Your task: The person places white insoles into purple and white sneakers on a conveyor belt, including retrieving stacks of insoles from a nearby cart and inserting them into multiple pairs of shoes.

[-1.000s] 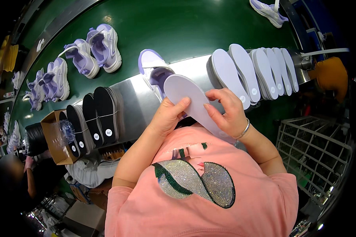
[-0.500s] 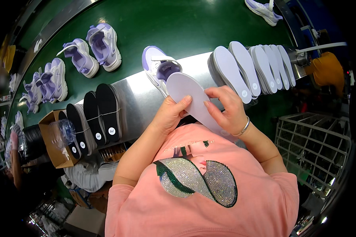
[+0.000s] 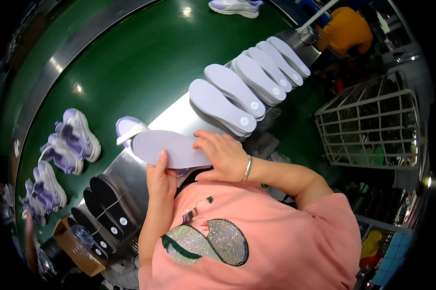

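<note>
A pale lilac insole (image 3: 164,147) lies nearly level in front of my chest. My left hand (image 3: 162,176) grips its near edge, thumb on top and fingers hidden beneath. Over the narrower end bends my right hand (image 3: 222,155), its fingers on the insole and its thumb by the near edge. Partly covered by the insole is a white and lilac sneaker (image 3: 129,126) with a white strap; only its toe part shows well.
Stacks of lilac insoles (image 3: 222,104) line the metal ledge (image 3: 172,116) to the right. Bundled black insoles (image 3: 106,205) and a cardboard box (image 3: 77,246) stand at left. More sneakers (image 3: 77,137) sit on the green surface (image 3: 131,67). A wire basket (image 3: 368,125) is at right.
My view has swung right, so the ledge and shoes appear shifted left. The insole has turned from slanting to nearly crosswise, and my right fingers now reach further over it.
</note>
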Tool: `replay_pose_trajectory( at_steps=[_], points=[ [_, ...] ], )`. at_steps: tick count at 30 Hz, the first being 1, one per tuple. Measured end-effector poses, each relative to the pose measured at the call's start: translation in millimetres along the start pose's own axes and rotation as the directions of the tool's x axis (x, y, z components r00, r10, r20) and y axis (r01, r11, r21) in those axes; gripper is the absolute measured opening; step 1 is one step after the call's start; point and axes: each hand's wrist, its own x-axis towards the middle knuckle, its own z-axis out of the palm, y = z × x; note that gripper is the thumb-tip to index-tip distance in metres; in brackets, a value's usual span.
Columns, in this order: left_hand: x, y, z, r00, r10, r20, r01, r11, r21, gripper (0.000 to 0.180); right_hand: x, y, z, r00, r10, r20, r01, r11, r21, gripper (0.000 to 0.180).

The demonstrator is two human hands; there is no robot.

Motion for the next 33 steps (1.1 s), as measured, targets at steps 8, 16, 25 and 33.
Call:
replay_pose_trajectory(
  at_steps=[8, 16, 25, 33],
  points=[
    [11, -19, 49, 0.967, -0.163, 0.197, 0.113, 0.964, 0.241, 0.035, -9, 92, -48, 0.955, 0.27, -0.124, -0.262, 0.962, 0.082, 0.048],
    [41, -35, 43, 0.973, -0.231, -0.028, 0.228, 0.926, 0.302, 0.032, -42, 307, -125, 0.733, 0.452, -0.508, -0.521, 0.854, 0.008, 0.053],
    [74, -52, 58, 0.929, -0.268, -0.255, 0.353, 0.849, 0.393, 0.048, -44, 403, -115, 0.795, 0.585, -0.159, -0.606, 0.761, -0.233, 0.053],
    [140, -85, 84, 0.932, -0.326, -0.156, 0.354, 0.732, 0.582, 0.061, -45, 414, -109, 0.866, 0.477, -0.151, -0.498, 0.791, -0.354, 0.051]
  ],
)
